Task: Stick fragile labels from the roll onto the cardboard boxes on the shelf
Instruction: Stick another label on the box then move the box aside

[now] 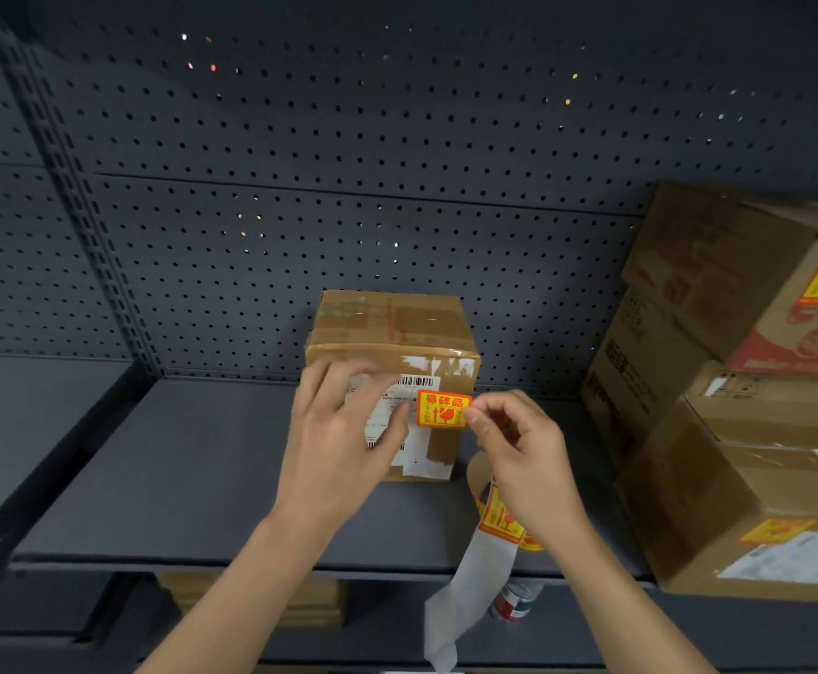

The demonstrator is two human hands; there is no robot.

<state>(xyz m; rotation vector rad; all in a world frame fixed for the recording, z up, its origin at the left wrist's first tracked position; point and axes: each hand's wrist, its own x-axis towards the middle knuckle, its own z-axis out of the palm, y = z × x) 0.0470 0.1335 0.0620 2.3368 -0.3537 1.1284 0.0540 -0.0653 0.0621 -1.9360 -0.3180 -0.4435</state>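
Fragile label (444, 409), a red-and-yellow rectangle, is pinched at its right edge by the right hand (518, 452) against the front of a taped, matte cardboard box (392, 333) on the dark metal shelf (178, 479). Backing strip (475, 571) is also held there. The left hand (343, 430) is spread open, flat on the box's front.

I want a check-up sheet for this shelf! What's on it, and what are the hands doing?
Surface: dark shelf, mostly bare on the left.
Job's things: small box in the middle; fragile label at its front; label strip hanging below the right hand.
Clutter: stacked boxes at right, already labelled.
Grippers: left hand flat on the small box; right hand pinching the label's edge.
Cables: nothing seen.
Surroundings: pegboard wall behind; something unclear on the shelf below.
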